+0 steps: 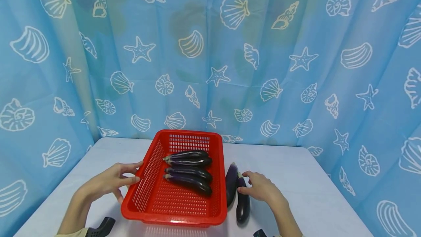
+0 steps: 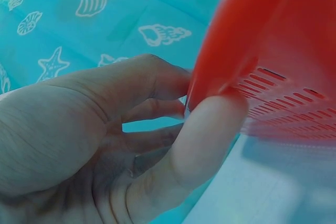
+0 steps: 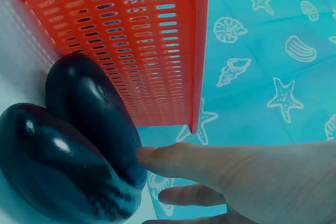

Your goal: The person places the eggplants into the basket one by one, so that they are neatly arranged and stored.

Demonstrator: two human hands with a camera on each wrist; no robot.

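A red plastic basket [image 1: 174, 207] with slotted walls stands on the table and holds several dark purple eggplants [image 1: 189, 173], lying crosswise. My left hand [image 1: 115, 180] is at its left side, with curved fingers on the rim; in the left wrist view a fingertip [image 2: 218, 114] lies under the red rim [image 2: 210, 72]. Right of the basket, two more eggplants lie side by side, the inner eggplant [image 1: 231, 184] by the wall and the outer eggplant [image 1: 243, 206]. Over the outer one's stem end is my right hand [image 1: 261, 187], thumb and fingers spread apart. Contact there is unclear.
The white table [image 1: 289, 178] extends to the right of the hand and to the left of the basket. Behind it hangs a blue curtain [image 1: 210, 98] printed with shells and starfish. Black wrist devices [image 1: 102, 228] show at the lower edge.
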